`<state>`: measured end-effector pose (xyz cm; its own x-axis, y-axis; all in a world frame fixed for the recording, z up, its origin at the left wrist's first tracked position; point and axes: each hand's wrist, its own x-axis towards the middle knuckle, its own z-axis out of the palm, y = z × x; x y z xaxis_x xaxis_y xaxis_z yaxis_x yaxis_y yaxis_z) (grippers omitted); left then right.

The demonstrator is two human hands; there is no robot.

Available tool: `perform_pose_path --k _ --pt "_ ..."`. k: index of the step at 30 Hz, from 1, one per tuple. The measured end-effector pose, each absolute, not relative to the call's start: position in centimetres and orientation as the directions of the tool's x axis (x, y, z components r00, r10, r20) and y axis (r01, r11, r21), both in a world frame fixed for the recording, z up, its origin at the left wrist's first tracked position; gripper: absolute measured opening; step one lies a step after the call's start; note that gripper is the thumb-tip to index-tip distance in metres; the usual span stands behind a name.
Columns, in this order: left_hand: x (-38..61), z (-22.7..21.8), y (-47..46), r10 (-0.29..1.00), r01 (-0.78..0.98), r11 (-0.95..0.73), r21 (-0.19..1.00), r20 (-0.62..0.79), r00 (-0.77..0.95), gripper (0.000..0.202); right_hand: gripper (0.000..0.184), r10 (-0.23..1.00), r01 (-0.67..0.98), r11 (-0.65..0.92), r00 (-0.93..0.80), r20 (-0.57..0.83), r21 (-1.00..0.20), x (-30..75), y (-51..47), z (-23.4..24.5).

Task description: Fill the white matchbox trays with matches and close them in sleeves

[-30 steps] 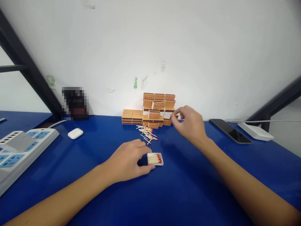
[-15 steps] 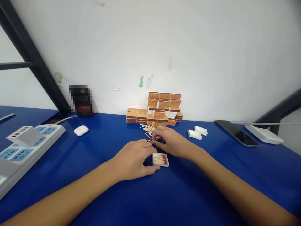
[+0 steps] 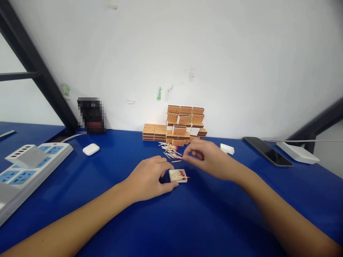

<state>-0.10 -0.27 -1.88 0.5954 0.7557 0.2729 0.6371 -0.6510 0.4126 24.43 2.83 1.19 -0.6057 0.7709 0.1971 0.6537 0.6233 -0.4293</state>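
My left hand rests on the blue table, its thumb and fingers closed on the left end of a small white matchbox tray filled with red-tipped matches. One match sticks out over the tray's right edge. My right hand hovers just behind and right of the tray, with its fingers curled in a pinch; what they hold is too small to make out. Several loose matches lie scattered behind the tray.
A stack of orange matchboxes stands against the white wall. A white tray piece lies right of my right hand. A phone and white box lie at right; a power strip and earbud case at left.
My right hand came back from the matchbox stack to the loose matches, then lifted a little to the right above the tray. A match now sticks out of the tray's right edge.
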Motion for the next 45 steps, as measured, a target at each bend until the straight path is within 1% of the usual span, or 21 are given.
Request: perform_pose_path --k 3,5,6,7,8,10,11,12,13,15,17,20,23,26,29,32,34,37,40,43,45 --pt "0.0 -1.8 -0.6 0.746 0.575 -0.659 0.484 0.326 0.581 0.027 0.023 0.812 0.758 0.559 -0.417 0.409 -0.335 27.0 5.1 1.5" --pt "0.1 -1.7 -0.7 0.749 0.537 -0.653 0.534 0.349 0.563 0.029 0.024 0.823 0.859 0.440 -0.269 0.501 -0.262 29.4 6.4 1.9" --pt "0.1 -1.7 -0.7 0.756 0.529 -0.643 0.553 0.350 0.553 0.028 0.025 0.841 0.895 0.357 -0.184 0.509 -0.266 30.5 6.9 2.1" --pt "0.1 -1.7 -0.6 0.764 0.526 -0.633 0.568 0.348 0.543 0.028 0.030 0.879 0.904 0.305 -0.146 0.454 -0.300 31.3 7.1 2.3" --pt "0.2 -1.7 -0.6 0.774 0.526 -0.620 0.582 0.347 0.529 0.028 0.035 0.919 0.889 0.290 -0.155 0.363 -0.355 31.8 7.2 2.4" --pt "0.3 -1.9 -0.4 0.799 0.520 -0.590 0.618 0.355 0.485 0.029 0.047 0.949 0.823 0.314 -0.277 0.148 -0.473 31.6 6.7 2.5" --pt "0.3 -2.0 -0.4 0.812 0.508 -0.571 0.645 0.352 0.466 0.030 0.050 0.931 0.784 0.339 -0.359 0.066 -0.520 31.0 6.3 2.5" --pt "0.4 -2.1 -0.3 0.826 0.490 -0.545 0.680 0.338 0.450 0.031 0.052 0.909 0.758 0.361 -0.417 0.021 -0.543 30.2 5.9 2.5" --pt "0.4 -2.2 -0.3 0.842 0.468 -0.511 0.721 0.311 0.440 0.032 0.052 0.894 0.748 0.376 -0.447 0.003 -0.546 29.4 5.5 2.5" --pt "0.5 -2.3 -0.1 0.871 0.424 -0.433 0.795 0.248 0.425 0.034 0.052 0.881 0.746 0.410 -0.473 0.016 -0.525 27.8 4.8 2.3" --pt "0.5 -2.3 0.0 0.890 0.410 -0.389 0.825 0.222 0.399 0.036 0.052 0.874 0.747 0.432 -0.486 0.030 -0.505 27.0 4.4 2.2" --pt "0.3 -2.0 0.1 0.885 0.436 -0.420 0.796 0.253 0.391 0.034 0.052 0.882 0.764 0.441 -0.466 0.071 -0.471 27.3 4.5 2.0" --pt "0.3 -1.7 -0.4 0.839 0.454 -0.516 0.726 0.321 0.439 0.030 0.049 0.892 0.798 0.443 -0.436 0.116 -0.409 28.1 5.1 1.6" --pt "0.4 -1.5 -0.8 0.801 0.487 -0.586 0.648 0.371 0.470 0.028 0.046 0.900 0.845 0.436 -0.418 0.127 -0.310 28.9 5.7 1.4" --pt "0.5 -1.4 -0.9 0.790 0.530 -0.603 0.596 0.352 0.502 0.025 0.045 0.928 0.914 0.366 -0.344 0.145 -0.173 30.1 6.3 1.4" --pt "0.6 -1.5 -0.7 0.787 0.561 -0.606 0.564 0.322 0.526 0.024 0.038 0.965 0.966 0.234 -0.218 0.146 -0.108 32.3 7.0 1.8" --pt "0.5 -1.7 -0.6 0.792 0.590 -0.598 0.542 0.288 0.538 0.023 0.032 0.980 0.986 0.142 -0.126 0.155 -0.091 34.2 7.4 2.0" --pt "0.4 -1.8 -0.4 0.784 0.614 -0.611 0.500 0.272 0.558 0.025 0.027 0.981 0.993 0.090 -0.075 0.178 -0.077 36.7 8.0 2.0" --pt "0.2 -1.9 -0.4 0.766 0.617 -0.640 0.459 0.310 0.564 0.026 0.027 0.974 0.991 0.108 -0.089 0.210 -0.078 37.8 8.3 1.6" --pt "0.2 -1.9 -0.4 0.760 0.621 -0.645 0.446 0.287 0.583 0.026 0.025 0.955 0.984 0.160 -0.134 0.264 -0.080 37.1 8.5 1.1" --pt "0.2 -1.9 -0.4 0.763 0.625 -0.638 0.450 0.260 0.592 0.027 0.020 0.934 0.967 0.195 -0.133 0.331 -0.163 36.0 8.5 0.8"
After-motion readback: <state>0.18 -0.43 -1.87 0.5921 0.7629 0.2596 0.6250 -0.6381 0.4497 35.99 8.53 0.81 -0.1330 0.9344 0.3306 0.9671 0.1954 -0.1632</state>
